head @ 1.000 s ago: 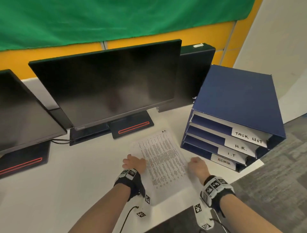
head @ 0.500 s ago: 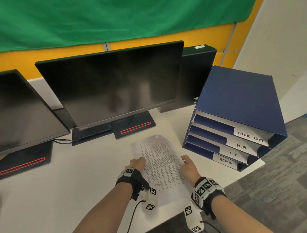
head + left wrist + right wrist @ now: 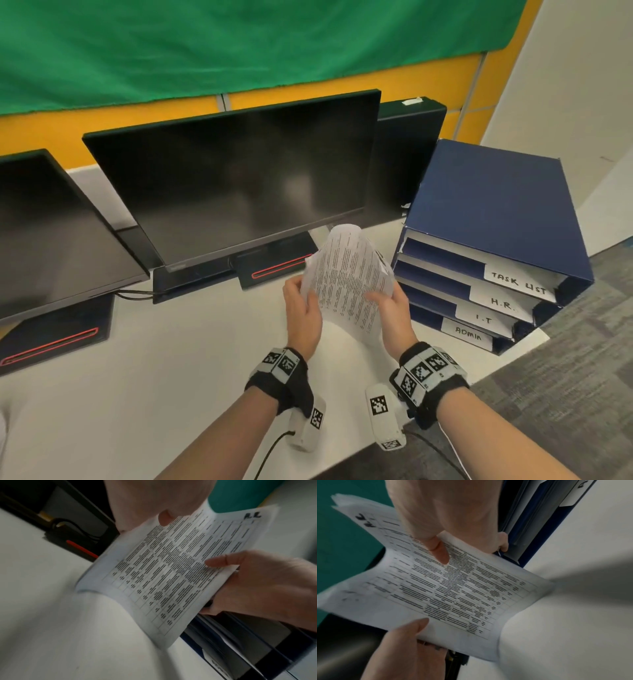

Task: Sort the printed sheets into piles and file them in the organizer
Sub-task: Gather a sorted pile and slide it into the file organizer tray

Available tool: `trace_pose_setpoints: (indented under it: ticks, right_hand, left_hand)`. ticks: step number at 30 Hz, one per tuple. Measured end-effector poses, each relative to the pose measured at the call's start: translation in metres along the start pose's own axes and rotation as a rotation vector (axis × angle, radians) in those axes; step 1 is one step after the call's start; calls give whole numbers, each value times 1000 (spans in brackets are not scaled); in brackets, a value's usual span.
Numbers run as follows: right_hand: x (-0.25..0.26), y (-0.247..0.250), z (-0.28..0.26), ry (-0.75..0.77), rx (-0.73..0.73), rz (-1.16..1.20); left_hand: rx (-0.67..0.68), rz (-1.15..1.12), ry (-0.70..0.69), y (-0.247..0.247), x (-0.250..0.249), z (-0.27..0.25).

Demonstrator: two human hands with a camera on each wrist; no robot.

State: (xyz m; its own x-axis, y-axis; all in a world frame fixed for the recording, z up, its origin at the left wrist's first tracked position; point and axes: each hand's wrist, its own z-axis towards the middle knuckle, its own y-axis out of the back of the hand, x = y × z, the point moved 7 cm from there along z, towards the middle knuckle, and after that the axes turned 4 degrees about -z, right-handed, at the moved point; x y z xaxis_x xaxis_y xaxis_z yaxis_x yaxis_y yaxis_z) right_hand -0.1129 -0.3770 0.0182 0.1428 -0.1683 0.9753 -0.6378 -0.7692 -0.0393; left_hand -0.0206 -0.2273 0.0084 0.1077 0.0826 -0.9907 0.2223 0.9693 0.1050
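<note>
Sheets: a thin stack of printed sheets (image 3: pixel 347 284), which we hold lifted off the tabletop (image 3: pixel 137 377), bowed, just left of the organizer.
Our left hand (image 3: pixel 303 317): fingers clamped on the stack's left edge, thumb (image 3: pixel 165 518) on the printed face.
Our right hand (image 3: pixel 394 313): fingers clamped on the right edge, thumb (image 3: pixel 439 551) on top.
Organizer (image 3: pixel 496 219): blue, four slots, labelled TASK LIST, H.R., I.T, ADMIN.
Monitors (image 3: pixel 236 178): two dark screens behind the sheets.
Top sheet: table of text; handwritten corner mark too blurred to read.
</note>
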Motion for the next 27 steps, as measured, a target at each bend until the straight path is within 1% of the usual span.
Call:
trace_pose_setpoints:
  ticks: [4,6,8,10,13,16,19,22,24,27]
  right_hand:
    - [-8,5,0,-9,-53,-33]
    - [-12,16,-3,8,-119,-41]
    - [-19,39,-8,2,-229,-39]
    - [-30,69,-15,-25,-345,-49]
    - [-52,112,-30,-121,-466,-97]
    - [-77,148,-45,-197,-527,-148]
    - [-85,177,-53,-245,-582,-208]
    - [-73,197,-51,-271,-577,-240]
    - [-57,207,-49,-272,-576,-258]
    - [-30,224,-42,-271,-624,-225]
  left_hand:
    - [21,48,43,2,11,2]
    - [61,116,-9,-1,5,5]
    - [142,198,-88,-12,-6,0]
    - [245,253,-123,-29,-12,-10]
    - [377,302,-90,-57,-11,-30]
    - [506,280,13,-83,-1,-50]
    - [579,233,155,-101,5,-64]
    - [622,175,294,-113,7,-69]
    - [664,94,395,-117,10,-70]
    - [751,-14,535,-112,8,-80]
